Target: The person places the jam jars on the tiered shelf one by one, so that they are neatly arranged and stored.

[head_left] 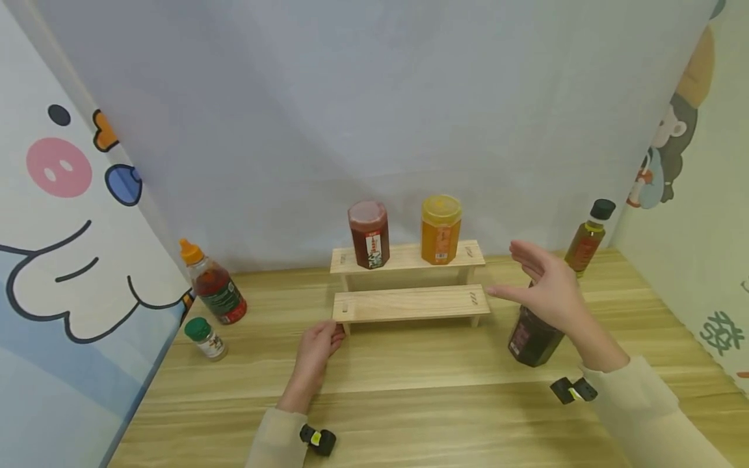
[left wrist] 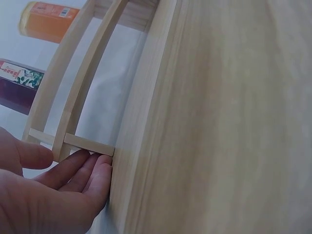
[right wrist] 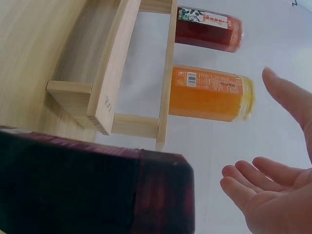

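A two-tier wooden shelf (head_left: 409,305) stands on the table. At its left front corner my left hand (head_left: 316,348) grips the end; in the left wrist view the thumb (left wrist: 36,155) lies by the board's end and curled fingers touch the leg. A dark red jar (head_left: 368,240) and a yellow-orange jar (head_left: 441,234) stand on the upper tier. My right hand (head_left: 547,286) is raised right of the shelf, thumb spread from the fingers, holding nothing. Below it, a dark purple jar (head_left: 534,338) stands on the table, its top hidden by the hand.
At the left stand a red sauce bottle (head_left: 219,289) with an orange cap and a small green-lidded shaker (head_left: 206,339). A dark-capped oil bottle (head_left: 587,244) stands at the back right. Printed panels (head_left: 58,260) flank the table, with a pale cloth (head_left: 374,117) behind.
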A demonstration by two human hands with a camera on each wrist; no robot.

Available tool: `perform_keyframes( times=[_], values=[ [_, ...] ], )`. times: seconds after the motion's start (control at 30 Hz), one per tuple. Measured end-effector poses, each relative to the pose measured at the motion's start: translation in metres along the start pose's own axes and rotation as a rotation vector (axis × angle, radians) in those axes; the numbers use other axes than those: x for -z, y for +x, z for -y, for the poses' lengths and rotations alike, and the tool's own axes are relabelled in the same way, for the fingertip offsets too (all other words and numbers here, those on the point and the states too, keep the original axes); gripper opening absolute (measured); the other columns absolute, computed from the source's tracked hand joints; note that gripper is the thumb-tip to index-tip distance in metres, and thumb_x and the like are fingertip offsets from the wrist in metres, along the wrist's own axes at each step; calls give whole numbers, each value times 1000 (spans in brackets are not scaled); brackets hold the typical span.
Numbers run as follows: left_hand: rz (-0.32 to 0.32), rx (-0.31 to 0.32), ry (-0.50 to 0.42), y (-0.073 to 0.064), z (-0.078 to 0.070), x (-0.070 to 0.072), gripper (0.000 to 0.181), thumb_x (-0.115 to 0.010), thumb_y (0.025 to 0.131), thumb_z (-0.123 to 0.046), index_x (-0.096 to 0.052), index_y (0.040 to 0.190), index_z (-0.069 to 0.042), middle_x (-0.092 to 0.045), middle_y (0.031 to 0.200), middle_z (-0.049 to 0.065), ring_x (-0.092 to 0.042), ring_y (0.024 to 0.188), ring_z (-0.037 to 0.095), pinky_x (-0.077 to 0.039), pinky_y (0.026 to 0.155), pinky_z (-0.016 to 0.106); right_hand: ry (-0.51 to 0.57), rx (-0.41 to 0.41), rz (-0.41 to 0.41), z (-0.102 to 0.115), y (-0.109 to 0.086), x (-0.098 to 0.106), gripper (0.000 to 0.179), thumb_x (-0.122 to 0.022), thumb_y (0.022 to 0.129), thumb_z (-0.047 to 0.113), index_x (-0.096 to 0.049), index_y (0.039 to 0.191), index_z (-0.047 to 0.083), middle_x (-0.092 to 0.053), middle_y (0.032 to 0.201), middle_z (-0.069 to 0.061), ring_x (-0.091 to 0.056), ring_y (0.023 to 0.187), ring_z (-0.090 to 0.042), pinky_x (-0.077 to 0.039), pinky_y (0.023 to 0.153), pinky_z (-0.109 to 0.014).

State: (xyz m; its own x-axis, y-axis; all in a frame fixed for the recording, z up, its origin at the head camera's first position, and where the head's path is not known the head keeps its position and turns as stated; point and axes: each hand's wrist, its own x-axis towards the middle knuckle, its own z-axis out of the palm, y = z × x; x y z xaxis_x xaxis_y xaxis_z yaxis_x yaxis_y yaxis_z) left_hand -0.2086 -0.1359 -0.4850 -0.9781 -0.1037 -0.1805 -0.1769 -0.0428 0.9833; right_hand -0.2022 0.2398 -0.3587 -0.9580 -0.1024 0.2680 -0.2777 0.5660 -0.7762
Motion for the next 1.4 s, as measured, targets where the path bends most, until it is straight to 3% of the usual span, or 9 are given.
perform_keyframes(
  times=[0.5,0.7,0.8,1.03,1.4],
  values=[
    [23,-14,14,-1,3,-1,41,-38,103,-14,-45,128,18,-51,123,29,-51,112,35,-43,98,42,-24,1,-96,-17,-27,3,86,-85,73,27,-41,141,-1,-46,137,-21,-45,123,-38,-41,96,-46],
    [22,-3,9,0,2,0,41,-38,103,-13,-44,129,18,-50,124,30,-50,114,36,-41,99,42,-33,-24,-95,-20,-36,3,86,-84,74,27,-39,142,-2,-45,139,-21,-46,122,-40,-44,92,-47],
    [20,-2,9,0,1,1,41,-38,103,-13,-44,129,18,-50,125,30,-50,114,37,-41,100,42,-42,-38,-97,-21,-40,4,87,-85,73,28,-39,142,0,-45,139,-19,-47,121,-40,-46,92,-41],
    [20,3,21,-2,0,1,42,-37,104,-14,-43,130,18,-49,126,30,-50,115,36,-41,100,43,7,-2,-121,-27,-48,4,83,-87,71,18,-43,138,-3,-47,135,-21,-46,121,-40,-42,86,-9],
    [2,4,11,0,2,-1,41,-39,103,-13,-45,128,18,-52,123,31,-52,112,36,-42,99,42,-24,39,-232,-39,-63,2,85,-89,64,10,-46,137,-3,-52,128,-22,-48,117,-38,-34,94,-8]
  ],
)
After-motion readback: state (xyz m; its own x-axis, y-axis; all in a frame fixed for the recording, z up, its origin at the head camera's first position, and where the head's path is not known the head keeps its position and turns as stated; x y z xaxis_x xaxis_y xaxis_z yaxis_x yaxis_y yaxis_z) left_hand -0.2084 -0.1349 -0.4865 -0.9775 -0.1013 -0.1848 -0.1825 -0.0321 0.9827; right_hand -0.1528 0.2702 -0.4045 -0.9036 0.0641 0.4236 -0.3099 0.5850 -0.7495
